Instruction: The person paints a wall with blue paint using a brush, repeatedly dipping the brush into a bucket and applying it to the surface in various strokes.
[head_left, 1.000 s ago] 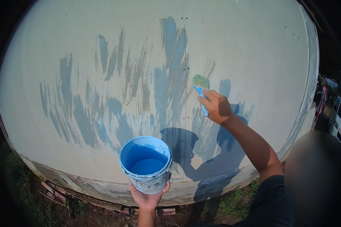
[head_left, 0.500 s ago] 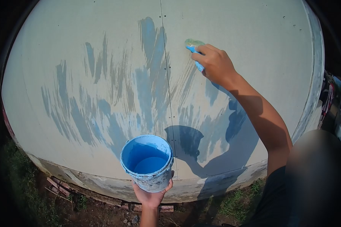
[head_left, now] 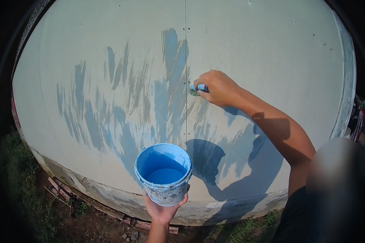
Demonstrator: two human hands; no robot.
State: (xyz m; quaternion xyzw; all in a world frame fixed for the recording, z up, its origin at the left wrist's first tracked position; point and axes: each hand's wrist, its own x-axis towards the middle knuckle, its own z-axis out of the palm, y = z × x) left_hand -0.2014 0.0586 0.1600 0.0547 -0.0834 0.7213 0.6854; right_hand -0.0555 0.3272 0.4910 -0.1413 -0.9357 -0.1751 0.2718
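Note:
My left hand (head_left: pixel 163 208) holds a paint-spattered bucket (head_left: pixel 166 193) from below, its fingers around the base. Blue paint (head_left: pixel 165 176) lies inside it. My right hand (head_left: pixel 218 87) is closed around the blue handle of a brush (head_left: pixel 198 88), right of the panel seam at mid-height. The bristles are partly hidden and close to the pale wall (head_left: pixel 267 52). Streaks of thin blue-grey paint (head_left: pixel 161 109) cover the wall's middle and lower left, with more at the lower right.
A weathered ledge (head_left: pixel 109 193) runs along the wall's foot. Below it lie reddish sticks or pipes (head_left: pixel 61 188), soil and grass (head_left: pixel 24 182). Colourful items (head_left: pixel 357 117) stand beyond the right edge. Shadows of the arm and bucket fall on the wall.
My right hand has moved down and left with the brush, which now points toward the seam. The view has shifted slightly; the bucket remains in my left hand.

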